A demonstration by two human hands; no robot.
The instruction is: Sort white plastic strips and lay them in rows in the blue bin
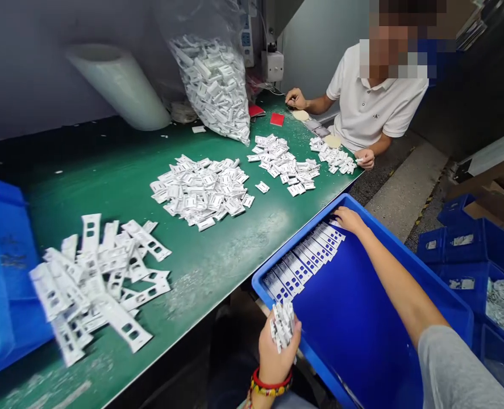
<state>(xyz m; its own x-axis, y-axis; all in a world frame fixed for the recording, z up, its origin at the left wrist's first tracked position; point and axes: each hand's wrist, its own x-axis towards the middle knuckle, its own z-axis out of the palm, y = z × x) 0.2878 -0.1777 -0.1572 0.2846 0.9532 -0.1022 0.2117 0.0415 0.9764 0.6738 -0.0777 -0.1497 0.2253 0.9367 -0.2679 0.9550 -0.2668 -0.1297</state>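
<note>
My left hand (277,355) is wrapped round a bunch of small white plastic pieces (282,325), just outside the near left edge of a blue tray (409,267). Inside that tray, a row of flat white panels with square holes (305,258) lies along the left side. My right hand (349,219) reaches over the tray's far corner, at the far end of the row; its fingertips are bent down there, and what they touch is too small to make out. A pile of small white pieces (204,190) lies on the green table (217,255).
Long white panels (102,272) are heaped beside a blue bin (4,272) on the left. A clear bag of white pieces (217,85) stands at the back. Across the table sits a person (362,108) near smaller piles (283,162). Blue crates (465,250) stand at right.
</note>
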